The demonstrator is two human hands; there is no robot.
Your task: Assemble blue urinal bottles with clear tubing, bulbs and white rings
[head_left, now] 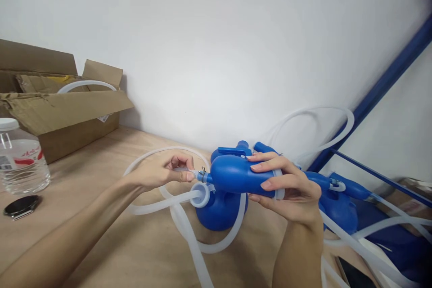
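A blue bottle-shaped part (232, 174) lies sideways in the air, with my right hand (290, 184) wrapped round its right end, near a whitish rim. At its narrow left end is a clear tube end with a small metal clamp (202, 174). My left hand (173, 172) pinches the tube there between thumb and fingers. Below and behind stands a larger blue container (218, 211) with a blue handle. A white cap (200, 195) with a white hose (162, 203) running from it is at its left side.
An open cardboard box (81, 114), a water bottle (23, 162) and a watch (22, 206) are at the left. More blue containers (340, 209) with looping hoses lie at the right. A phone (354, 272) is at the lower right. A blue metal beam (388, 76) slants behind them.
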